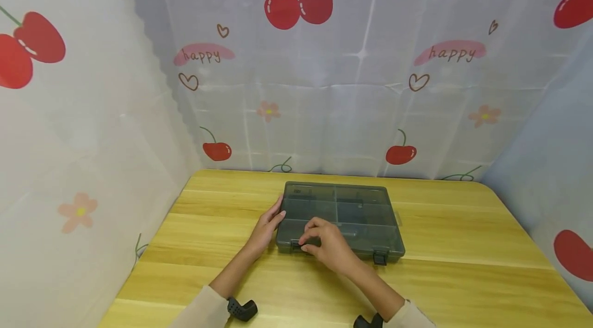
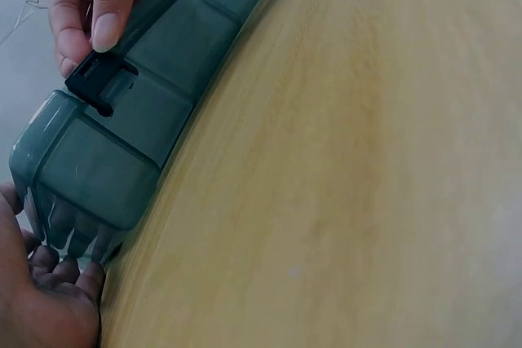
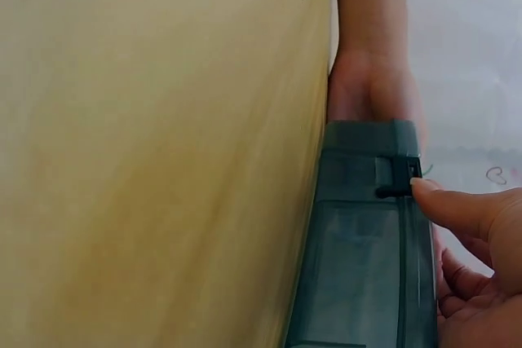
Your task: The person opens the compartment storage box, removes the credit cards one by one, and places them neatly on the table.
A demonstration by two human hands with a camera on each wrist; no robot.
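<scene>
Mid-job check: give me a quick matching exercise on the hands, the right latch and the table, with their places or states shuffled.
Things
1. Left hand
2. Right hand
3. Right latch
4. Table

Places or states
A. Yellowish, with wood grain
B. Against the left side of the box
C. On the box's near edge, touched by neither hand
D. Thumb and finger at the left latch

Right pairs: 1-B, 2-D, 3-C, 4-A
</scene>
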